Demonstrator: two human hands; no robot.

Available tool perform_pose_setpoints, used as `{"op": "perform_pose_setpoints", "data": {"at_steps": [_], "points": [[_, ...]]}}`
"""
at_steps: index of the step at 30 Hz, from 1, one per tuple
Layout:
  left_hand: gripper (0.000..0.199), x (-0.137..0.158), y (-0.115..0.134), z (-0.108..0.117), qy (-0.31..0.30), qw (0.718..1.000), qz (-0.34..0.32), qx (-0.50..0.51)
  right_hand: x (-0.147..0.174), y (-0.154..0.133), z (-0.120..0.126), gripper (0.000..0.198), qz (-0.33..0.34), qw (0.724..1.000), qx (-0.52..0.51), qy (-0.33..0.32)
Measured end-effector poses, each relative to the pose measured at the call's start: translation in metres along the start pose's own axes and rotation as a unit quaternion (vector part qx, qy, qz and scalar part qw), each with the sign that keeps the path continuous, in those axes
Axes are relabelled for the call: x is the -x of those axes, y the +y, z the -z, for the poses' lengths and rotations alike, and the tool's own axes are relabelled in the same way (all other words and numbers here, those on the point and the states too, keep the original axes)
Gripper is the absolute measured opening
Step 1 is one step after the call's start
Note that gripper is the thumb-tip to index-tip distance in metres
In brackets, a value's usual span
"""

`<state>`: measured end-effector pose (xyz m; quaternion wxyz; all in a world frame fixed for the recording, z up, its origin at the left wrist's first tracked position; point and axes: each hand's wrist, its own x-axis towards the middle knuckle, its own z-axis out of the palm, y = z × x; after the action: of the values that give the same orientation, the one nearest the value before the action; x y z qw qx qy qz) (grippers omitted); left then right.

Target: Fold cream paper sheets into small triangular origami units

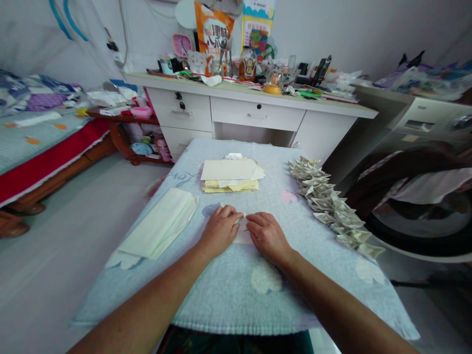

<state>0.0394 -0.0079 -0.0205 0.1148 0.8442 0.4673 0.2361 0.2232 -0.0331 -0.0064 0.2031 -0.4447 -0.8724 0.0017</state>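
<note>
My left hand (220,226) and my right hand (266,235) meet near the middle of the cloth-covered table. Between them lies a small piece of pale paper (242,237), pinched along its upper part by the fingers of both hands. The fingers partly hide its shape and folds. Just beyond the hands sits a stack of cream and yellow paper sheets (228,170). To the left rests a pile of larger pale greenish sheets (158,223). On the right, folded paper pieces with pointed tips (328,201) stand in long, close rows.
A blue patterned cloth (221,300) covers the table. Behind it stands a white desk (254,112) crowded with a jar, an orange bag and other items. A bed (51,142) is at the left, a washing machine (424,123) at the right.
</note>
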Motion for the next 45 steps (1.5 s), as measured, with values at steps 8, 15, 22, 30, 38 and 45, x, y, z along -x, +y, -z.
{"op": "perform_pose_setpoints", "data": {"at_steps": [8,15,22,30,38,45], "points": [[0.034,0.0003,0.0005,-0.0008,0.007,1.0,0.0,-0.017,-0.0004,0.0011,-0.0031,0.016,0.024,1.0,-0.012,0.002],[0.036,0.0009,0.0005,-0.0012,0.0,1.0,0.005,-0.023,0.0003,0.0022,-0.003,0.016,0.024,0.999,-0.025,-0.007],[0.041,0.0005,0.0017,0.0001,-0.004,1.0,0.004,-0.022,0.0008,0.0029,-0.0045,0.013,0.031,0.999,-0.016,-0.013],[0.038,0.0004,0.0007,-0.0015,-0.003,1.0,0.003,-0.024,0.0003,0.0029,-0.0038,0.012,0.034,0.999,-0.009,-0.021],[0.044,0.0005,0.0012,-0.0016,-0.008,0.999,0.003,-0.034,-0.0005,0.0016,0.0,0.013,0.038,0.999,-0.012,-0.03],[0.039,-0.0001,0.0039,0.0006,-0.014,0.999,0.008,-0.044,-0.0004,0.0017,0.0012,0.013,0.04,0.998,-0.009,-0.039]]}}
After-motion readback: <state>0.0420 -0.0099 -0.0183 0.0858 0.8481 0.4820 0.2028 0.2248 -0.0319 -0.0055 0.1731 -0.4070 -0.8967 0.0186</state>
